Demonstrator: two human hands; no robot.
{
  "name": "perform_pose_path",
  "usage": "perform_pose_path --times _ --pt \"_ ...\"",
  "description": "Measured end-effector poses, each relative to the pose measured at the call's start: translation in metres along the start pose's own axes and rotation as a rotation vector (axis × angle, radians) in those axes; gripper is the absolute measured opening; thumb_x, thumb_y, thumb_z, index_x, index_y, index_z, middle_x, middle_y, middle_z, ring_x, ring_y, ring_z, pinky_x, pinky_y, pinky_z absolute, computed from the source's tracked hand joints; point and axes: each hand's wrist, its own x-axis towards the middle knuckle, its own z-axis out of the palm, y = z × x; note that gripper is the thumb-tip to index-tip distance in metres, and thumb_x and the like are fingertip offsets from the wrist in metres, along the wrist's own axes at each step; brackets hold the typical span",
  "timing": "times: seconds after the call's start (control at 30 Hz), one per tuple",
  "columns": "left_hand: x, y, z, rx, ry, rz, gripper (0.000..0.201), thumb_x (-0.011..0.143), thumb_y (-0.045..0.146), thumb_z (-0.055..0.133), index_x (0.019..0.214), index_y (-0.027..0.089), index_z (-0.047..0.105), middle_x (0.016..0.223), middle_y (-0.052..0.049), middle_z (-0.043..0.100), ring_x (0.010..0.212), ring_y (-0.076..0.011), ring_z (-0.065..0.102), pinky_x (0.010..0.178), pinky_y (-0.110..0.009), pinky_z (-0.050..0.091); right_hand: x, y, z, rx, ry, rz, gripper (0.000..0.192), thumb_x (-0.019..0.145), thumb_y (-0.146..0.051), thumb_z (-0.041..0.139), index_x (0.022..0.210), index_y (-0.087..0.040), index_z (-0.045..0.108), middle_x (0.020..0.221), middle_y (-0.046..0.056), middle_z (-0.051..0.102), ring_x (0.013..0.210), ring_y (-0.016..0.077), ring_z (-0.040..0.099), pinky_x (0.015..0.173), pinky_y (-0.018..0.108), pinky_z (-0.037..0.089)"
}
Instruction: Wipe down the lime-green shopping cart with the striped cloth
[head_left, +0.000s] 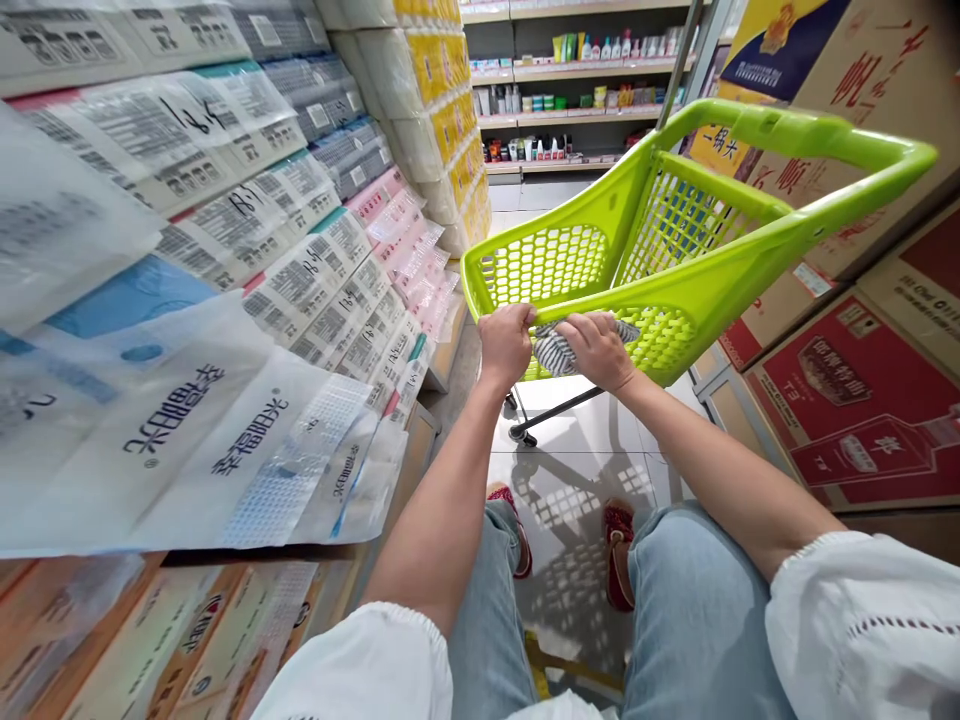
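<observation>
Shop interior, supermarket type. Evidence: shelves [600, 70] across the far end, stocked with rows of small bottles [616, 48] and tubs [549, 102]; packs [292, 260] in plastic wrap, many alike, stacked in quantity at left, bearing barcodes [319, 115] and handwritten figures [196, 114]; behind them, yellow-and-white bundles [431, 130], stacked taller; at right, printed cartons [847, 390], red or tan, piled up; between the two sides, green wheeled shopping cart [735, 265] with lattice panels; pale tiled floor [600, 440] beneath.
</observation>
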Motion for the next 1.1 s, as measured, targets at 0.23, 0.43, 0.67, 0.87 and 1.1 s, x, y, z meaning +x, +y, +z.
perform_pose_path --times 0.23,0.43,0.67,0.87,1.1 --pt "-0.001 0.0 -0.003 -0.025 -0.024 0.006 0.018 0.085 0.016 0.044 0.08 0.022 0.06 0.084 -0.003 0.067 0.086 -0.0203 0.058 0.073 -0.034 0.033 0.012 -0.01 -0.006 0.012 0.107 0.104 0.032 0.092 -0.026 0.038 0.115 -0.017 0.059 0.114 0.012 0.058 0.103 0.0236 0.048 0.093 0.038 0.032" --pt "0.0 -0.006 -0.001 -0.014 0.0 0.021 0.02 0.087 0.017 0.043 0.087 0.022 0.062 0.09 -0.004 0.068 0.089 -0.0201 0.059 0.077 -0.034 0.035 -0.017 -0.02 0.036 -0.02 0.004 0.016 0.03 0.094 -0.023 0.038 0.114 -0.021 0.061 0.108 0.009 0.062 0.094 0.0214 0.05 0.086 0.037 0.032" --pt "0.0 -0.011 0.0 0.001 0.017 0.046 0.023 0.091 0.021 0.041 0.091 0.023 0.064 0.093 -0.003 0.07 0.09 -0.0191 0.06 0.078 -0.032 0.036 -0.032 -0.025 0.046 -0.106 -0.08 -0.157 0.027 0.094 -0.022 0.038 0.108 -0.023 0.062 0.105 0.005 0.064 0.088 0.0193 0.05 0.081 0.035 0.032" --pt "-0.002 -0.012 -0.001 0.011 0.04 0.062 0.022 0.091 0.021 0.042 0.093 0.023 0.064 0.095 -0.003 0.07 0.092 -0.0185 0.061 0.078 -0.033 0.035 0.003 -0.001 0.004 -0.056 0.09 0.013 0.031 0.091 -0.027 0.044 0.118 -0.018 0.056 0.115 0.01 0.059 0.103 0.023 0.047 0.093 0.037 0.032" --pt "-0.003 -0.01 -0.001 0.019 0.046 0.059 0.022 0.091 0.02 0.042 0.092 0.023 0.064 0.093 -0.003 0.07 0.09 -0.0182 0.061 0.076 -0.033 0.034 0.009 -0.005 0.001 0.013 0.085 0.098 0.033 0.089 -0.031 0.046 0.118 -0.017 0.057 0.115 0.012 0.057 0.105 0.0244 0.047 0.093 0.039 0.033"
